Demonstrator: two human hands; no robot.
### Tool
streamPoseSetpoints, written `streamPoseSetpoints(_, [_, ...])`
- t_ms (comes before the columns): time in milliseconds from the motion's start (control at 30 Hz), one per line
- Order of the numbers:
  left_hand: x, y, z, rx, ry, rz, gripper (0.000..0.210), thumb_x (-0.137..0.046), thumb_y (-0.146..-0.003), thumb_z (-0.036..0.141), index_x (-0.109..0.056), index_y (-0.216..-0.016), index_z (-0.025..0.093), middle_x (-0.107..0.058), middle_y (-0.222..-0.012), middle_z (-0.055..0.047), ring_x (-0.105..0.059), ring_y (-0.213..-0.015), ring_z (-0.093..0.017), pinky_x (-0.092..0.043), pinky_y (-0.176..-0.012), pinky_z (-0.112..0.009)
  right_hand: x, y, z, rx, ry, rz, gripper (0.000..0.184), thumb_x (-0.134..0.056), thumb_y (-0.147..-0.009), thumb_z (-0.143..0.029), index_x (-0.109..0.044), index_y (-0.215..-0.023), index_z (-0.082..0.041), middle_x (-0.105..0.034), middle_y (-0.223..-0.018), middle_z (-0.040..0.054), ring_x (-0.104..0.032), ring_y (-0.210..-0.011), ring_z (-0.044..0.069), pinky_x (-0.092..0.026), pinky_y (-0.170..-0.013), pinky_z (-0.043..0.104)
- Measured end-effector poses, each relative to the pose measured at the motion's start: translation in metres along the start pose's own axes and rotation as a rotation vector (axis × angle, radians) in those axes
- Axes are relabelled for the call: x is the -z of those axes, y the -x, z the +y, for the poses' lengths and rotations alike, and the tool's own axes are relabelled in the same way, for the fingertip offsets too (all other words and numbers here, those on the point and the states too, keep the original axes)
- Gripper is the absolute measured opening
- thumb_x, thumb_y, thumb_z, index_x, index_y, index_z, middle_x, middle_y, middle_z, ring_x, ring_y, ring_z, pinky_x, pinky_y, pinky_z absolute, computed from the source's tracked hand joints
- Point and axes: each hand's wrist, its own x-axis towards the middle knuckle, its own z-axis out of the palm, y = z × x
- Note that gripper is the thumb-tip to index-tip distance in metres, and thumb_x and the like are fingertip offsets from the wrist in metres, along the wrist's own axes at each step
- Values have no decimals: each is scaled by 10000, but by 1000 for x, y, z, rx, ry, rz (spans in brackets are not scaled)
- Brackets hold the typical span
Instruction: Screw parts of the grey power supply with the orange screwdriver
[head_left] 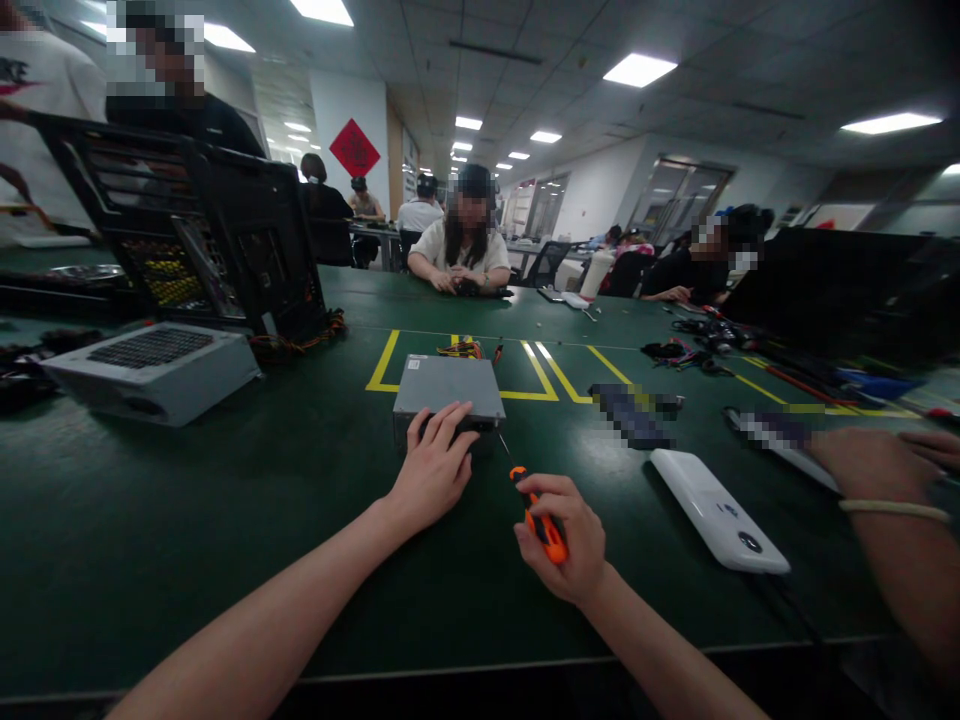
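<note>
A grey metal computer power supply [448, 383] lies in front of me on the green table. My left hand [435, 465] presses its near edge, curved fingers over the front of the casing and holding it. An orange-and-black screwdriver [534, 505] is gripped in my right hand [566, 535], fingers wrapped round the handle. Its thin shaft slants up and left, and the tip is at the casing's near right corner, close to a screw. Whether tip and screw touch, I cannot tell. Coloured cables [463, 348] stick out behind the power supply.
At the left stand a second power supply [176, 365] and an open black computer case [195, 220]. Right of my hands lie a white power bank-like device [716, 508] and a blurred-out phone [630, 415]. Another person's hand [874, 465] is at the right. Yellow tape [536, 396] marks the table.
</note>
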Motion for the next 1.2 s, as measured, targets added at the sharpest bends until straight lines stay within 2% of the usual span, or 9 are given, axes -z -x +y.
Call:
streamPoseSetpoints(100, [0,0,0,1,0,-4,278,-462,-790,159,-567,-1038,227,-364,-1352,-61,-298,-1255,-232,-176,-1052,-469,1,-1,-1,55,88,-39,98,-554,-711,-188,-524,-804,-193,-571,-871,73,-572,-677,146,-472,-559,266])
streamPoseSetpoints(267, [1,0,-1,-8,-3,-26,278,-447,-803,169,-551,-1055,223,-338,-1364,-68,-275,-1265,-232,-157,-1056,-473,0,-1,0,17,40,-5,239,-549,-718,-162,-490,-950,-177,-569,-859,78,-575,-770,169,-492,-605,282])
streamPoseSetpoints(400, [4,0,0,6,-5,5,275,-429,-813,169,-549,-1056,215,-325,-1355,-85,-249,-1270,-243,-170,-1047,-468,0,0,0,39,78,-15,154,-576,-700,-162,-508,-835,-192,-558,-869,71,-559,-716,154,-476,-577,277])
streamPoseSetpoints(567, [6,1,-1,33,3,43,266,-430,-820,181,-558,-1049,222,-456,-1148,-101,-377,-1127,-260,-320,-920,-452,1,-1,0,39,103,-37,162,-563,-710,-171,-526,-867,-182,-566,-841,72,-564,-717,165,-476,-577,288])
streamPoseSetpoints(667, [4,1,-3,-6,11,-11,265,-413,-828,173,-555,-1050,203,-482,-1020,-94,-442,-967,-231,-392,-806,-395,1,-1,0,-8,30,0,235,-559,-720,-165,-473,-938,-169,-573,-849,76,-581,-769,167,-492,-592,270])
streamPoseSetpoints(767, [1,0,-4,-59,26,-65,280,-383,-841,167,-534,-1076,176,-481,-955,-88,-452,-874,-203,-418,-753,-357,2,-2,-1,29,80,-18,128,-566,-712,-172,-506,-824,-189,-566,-862,68,-565,-705,147,-475,-566,267])
streamPoseSetpoints(867, [-2,-1,-5,-59,42,-95,287,-366,-854,173,-510,-1102,166,-484,-945,-80,-457,-864,-190,-427,-764,-348,2,-1,-2,60,140,-55,91,-567,-708,-174,-542,-793,-194,-563,-864,68,-544,-671,146,-461,-561,287])
streamPoseSetpoints(1000, [-4,0,-6,-43,49,-159,286,-342,-874,194,-487,-1118,168,-511,-949,-63,-485,-836,-172,-441,-755,-325,2,1,0,5,38,-38,249,-556,-725,-166,-480,-962,-178,-570,-870,78,-572,-786,169,-493,-608,286])
streamPoseSetpoints(1200, [-5,1,-5,-17,33,-242,314,-310,-888,222,-446,-1168,180,-564,-976,-51,-544,-830,-170,-462,-729,-304,2,-1,-1,48,147,-50,119,-591,-700,-151,-520,-781,-201,-560,-861,62,-548,-660,135,-468,-559,280])
